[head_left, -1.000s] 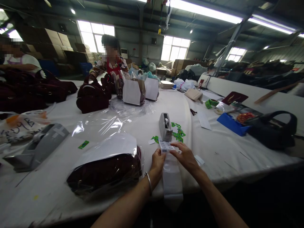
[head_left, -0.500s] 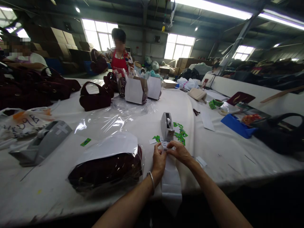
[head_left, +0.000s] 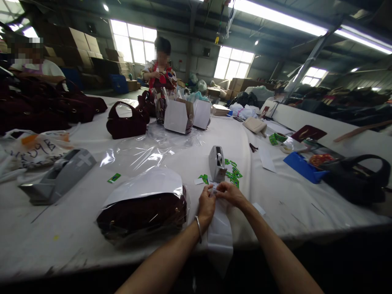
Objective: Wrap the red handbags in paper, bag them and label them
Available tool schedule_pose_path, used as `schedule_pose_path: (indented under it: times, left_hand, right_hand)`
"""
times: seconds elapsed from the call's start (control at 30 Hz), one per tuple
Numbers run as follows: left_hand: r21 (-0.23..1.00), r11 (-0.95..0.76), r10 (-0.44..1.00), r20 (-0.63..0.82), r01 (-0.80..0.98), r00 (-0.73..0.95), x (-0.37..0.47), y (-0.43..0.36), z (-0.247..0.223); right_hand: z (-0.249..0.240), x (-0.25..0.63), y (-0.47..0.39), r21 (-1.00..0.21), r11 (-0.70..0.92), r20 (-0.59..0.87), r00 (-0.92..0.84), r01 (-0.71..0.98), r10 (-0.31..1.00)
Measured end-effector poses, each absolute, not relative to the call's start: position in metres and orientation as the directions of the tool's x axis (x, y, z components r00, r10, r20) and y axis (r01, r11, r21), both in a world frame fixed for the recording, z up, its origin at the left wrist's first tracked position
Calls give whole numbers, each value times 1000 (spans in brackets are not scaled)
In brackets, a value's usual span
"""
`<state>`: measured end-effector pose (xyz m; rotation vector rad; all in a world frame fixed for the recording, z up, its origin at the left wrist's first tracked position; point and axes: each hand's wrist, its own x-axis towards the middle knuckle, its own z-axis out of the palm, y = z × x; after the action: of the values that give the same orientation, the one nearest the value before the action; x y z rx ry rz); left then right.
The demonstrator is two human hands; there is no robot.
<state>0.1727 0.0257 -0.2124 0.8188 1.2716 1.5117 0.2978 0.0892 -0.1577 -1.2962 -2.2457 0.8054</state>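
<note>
A long white strip of label backing (head_left: 219, 234) runs from my fingers toward me and hangs over the table's front edge. At its far end, my left hand (head_left: 206, 204) pinches it from the left side. My right hand (head_left: 230, 194) is closed opposite, thumb and fingertips at a small printed label whose details are too small to read. Just beyond the fingertips stands a grey tape dispenser (head_left: 217, 164). Small green cards (head_left: 234, 174) lie scattered beside it. Left of my hands lies a dark maroon handbag (head_left: 143, 214) in clear plastic, with a white sheet (head_left: 147, 183) over it.
Another grey tape dispenser (head_left: 61, 175) is at the left, near a printed plastic bag (head_left: 39, 149). Farther back are a maroon handbag (head_left: 127, 122) and white-wrapped bags (head_left: 179, 116). A blue tray (head_left: 304, 166) and black bag (head_left: 358, 179) sit right. A co-worker (head_left: 162, 69) stands across the table.
My fingers have drawn closer together over the label, covering more of it. The view has shifted slightly. Across the table, the co-worker now has hands raised at a maroon item.
</note>
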Motion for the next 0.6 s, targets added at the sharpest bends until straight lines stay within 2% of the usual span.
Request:
schedule_pose_path:
  times: [0.37,0.6]
  left_hand:
    - [979,32,931,-103,-203,-350,171,35,-214]
    - [992,22,918,-68,-122,-391,169,34,-206]
  right_hand:
    - [-152,294,69,-520,556,277,-489,648,828]
    - [-162,297,77,-533,567,304,-483,629,821]
